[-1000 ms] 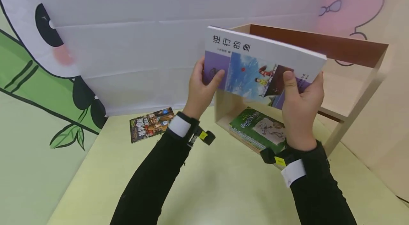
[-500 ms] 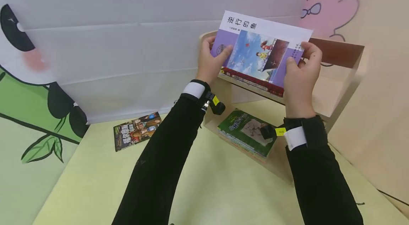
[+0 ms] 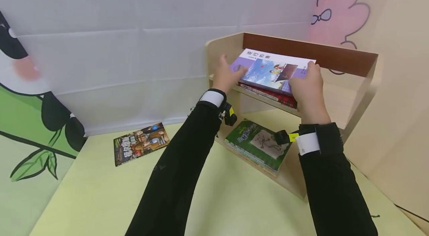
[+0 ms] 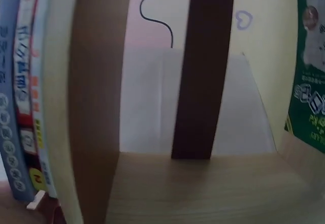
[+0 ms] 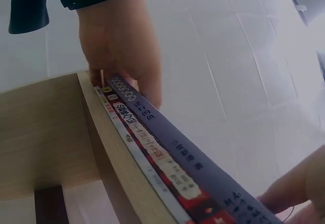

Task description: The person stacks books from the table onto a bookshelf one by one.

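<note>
A white and purple paperback book [image 3: 264,70] lies cover up on a red-spined book [image 3: 278,98] on the upper board of a small wooden bookshelf [image 3: 219,50]. My left hand [image 3: 227,75] holds its left end, thumb over the cover. At the other end, my right hand [image 3: 307,89] grips the front corner with the thumb near the cover edge. The right wrist view shows the paperback's purple spine [image 5: 177,142] flush on top of thinner books, the left hand [image 5: 122,46] at its far end. In the left wrist view the spines [image 4: 23,92] stand along the shelf board.
Below, a green-covered book [image 3: 258,143] tops a stack on the lower shelf. A dark comic-style book [image 3: 140,143] lies on the pale yellow table [image 3: 83,191] to the left. A brown back rail [image 3: 311,50] runs behind the upper shelf.
Both hands have brought the paperback down from above the bookshelf, tilted towards me, to lie on the upper-shelf stack. The head view has shifted somewhat.
</note>
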Demonstrator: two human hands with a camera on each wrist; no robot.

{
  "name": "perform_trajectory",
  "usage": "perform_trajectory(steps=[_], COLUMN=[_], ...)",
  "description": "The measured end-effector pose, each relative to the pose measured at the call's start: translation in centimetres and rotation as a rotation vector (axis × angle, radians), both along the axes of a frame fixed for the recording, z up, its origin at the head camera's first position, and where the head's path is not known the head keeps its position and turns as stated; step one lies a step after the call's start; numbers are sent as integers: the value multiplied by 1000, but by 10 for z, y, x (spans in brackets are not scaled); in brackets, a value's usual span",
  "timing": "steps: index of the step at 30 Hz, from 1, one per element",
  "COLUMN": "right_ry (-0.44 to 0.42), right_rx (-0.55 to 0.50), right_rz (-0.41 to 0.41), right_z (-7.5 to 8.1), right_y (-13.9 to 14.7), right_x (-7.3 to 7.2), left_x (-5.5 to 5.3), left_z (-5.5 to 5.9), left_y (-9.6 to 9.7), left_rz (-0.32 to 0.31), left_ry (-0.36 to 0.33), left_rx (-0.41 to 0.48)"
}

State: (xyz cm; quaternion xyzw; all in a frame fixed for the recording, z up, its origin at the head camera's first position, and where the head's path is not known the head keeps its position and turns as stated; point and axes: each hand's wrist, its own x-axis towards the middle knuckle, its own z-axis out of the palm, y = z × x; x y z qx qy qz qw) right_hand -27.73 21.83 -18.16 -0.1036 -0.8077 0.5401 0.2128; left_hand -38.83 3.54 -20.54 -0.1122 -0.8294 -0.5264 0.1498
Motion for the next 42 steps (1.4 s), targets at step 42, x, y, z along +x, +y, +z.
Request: perform_trajectory(steps=[42], right_ry=[586], right_rx=[308], right_rz=[-33], right_z=[-39], right_y=[9], right_x=[56], left_x=[50], left_z=[-61], left_y=[-18], left_rz=[17], left_ry=[164], left_rx=[-54])
